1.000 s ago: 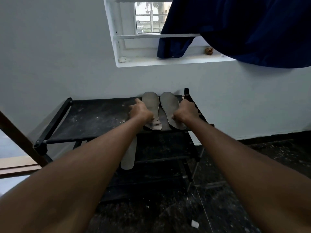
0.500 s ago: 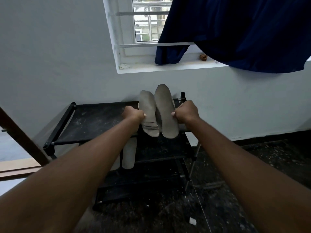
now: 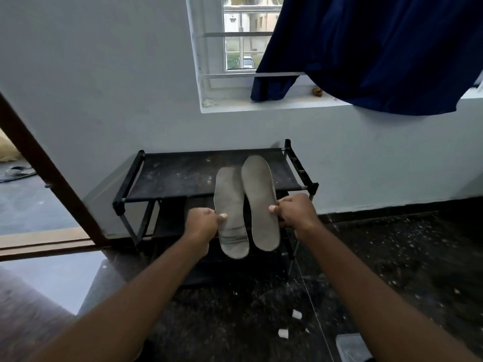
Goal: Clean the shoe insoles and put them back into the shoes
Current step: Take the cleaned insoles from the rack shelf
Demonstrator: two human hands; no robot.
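Note:
Two grey shoe insoles hang side by side in the air in front of a black shoe rack (image 3: 183,176). My left hand (image 3: 202,224) pinches the left insole (image 3: 230,212) at its left edge, thumb on its face. My right hand (image 3: 295,211) grips the right insole (image 3: 260,202) at its right edge. Both insoles are held upright with their heels down. No shoes are in view.
The rack stands against a pale wall under a window (image 3: 240,48). A dark blue cloth (image 3: 379,48) hangs over the sill at the upper right. A brown door frame (image 3: 52,184) slants on the left. The dark floor (image 3: 392,257) has white scraps (image 3: 283,333) on it.
Both hands lifted the insoles off the rack's top shelf and drew them back toward me. The view pulled away from the rack.

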